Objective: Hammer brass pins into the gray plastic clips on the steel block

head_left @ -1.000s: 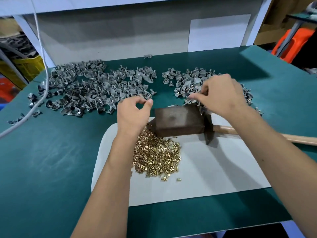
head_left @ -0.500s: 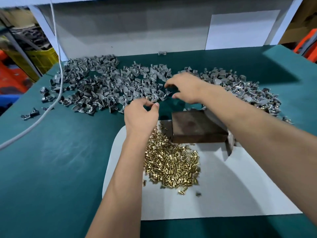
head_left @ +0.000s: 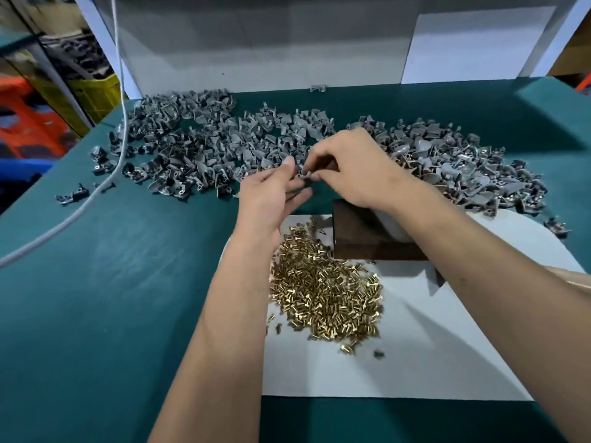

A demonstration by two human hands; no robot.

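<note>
Currently pinching one gray clip (head_left: pixel 303 178) between both hands, left hand (head_left: pixel 271 193) and right hand (head_left: pixel 348 169), fingertips meeting above the green mat (head_left: pixel 128 282), just behind the steel block (head_left: pixel 361 235); clip orientation and long axis too blurred to tell. Steel block sitting at the white sheet's (head_left: pixel 415 346) far edge, brass pins (head_left: pixel 326 292) heaped just in front-left of it, hammer handle (head_left: pixel 575 279) poking out right under the forearm. Loose clip piles (head_left: pixel 198 151) spread across the mat behind, bare mat left and front.
</note>
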